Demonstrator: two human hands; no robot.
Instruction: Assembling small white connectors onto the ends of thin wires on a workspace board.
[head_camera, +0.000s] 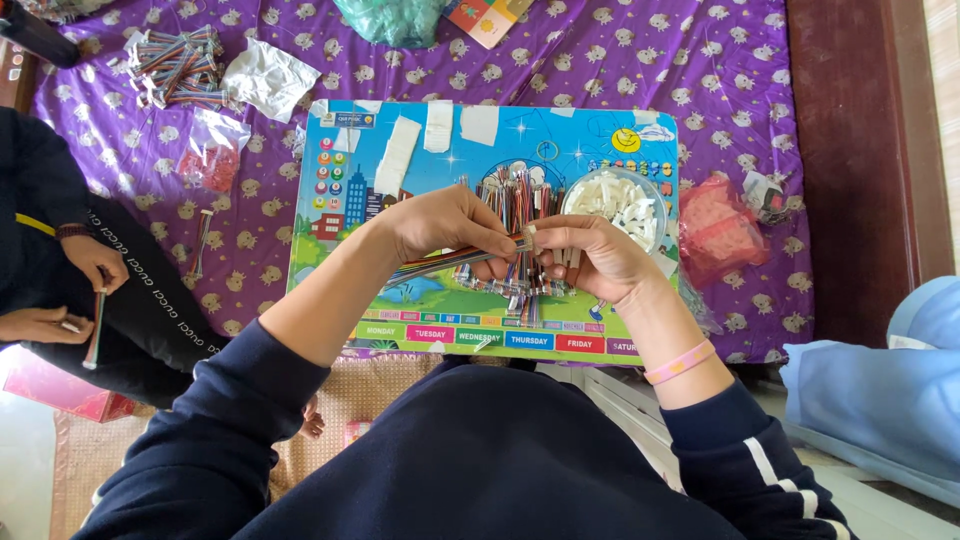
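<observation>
My left hand (452, 227) pinches a flat multicoloured ribbon cable (440, 264) that trails down to the left. My right hand (590, 255) meets it at the cable's end, fingers closed on a small white connector (530, 232) at the tip. Both hands hover over a colourful picture board (420, 300). Behind them lies a pile of coloured wires (518, 192), and a clear bowl of white connectors (618, 200) stands to its right.
A purple patterned cloth (700, 70) covers the surface. Finished cable bundles (178, 66) and plastic bags (268, 78) lie at the back left, a pink bag (716, 232) at the right. Another person's hands (75, 290) hold a cable at the left.
</observation>
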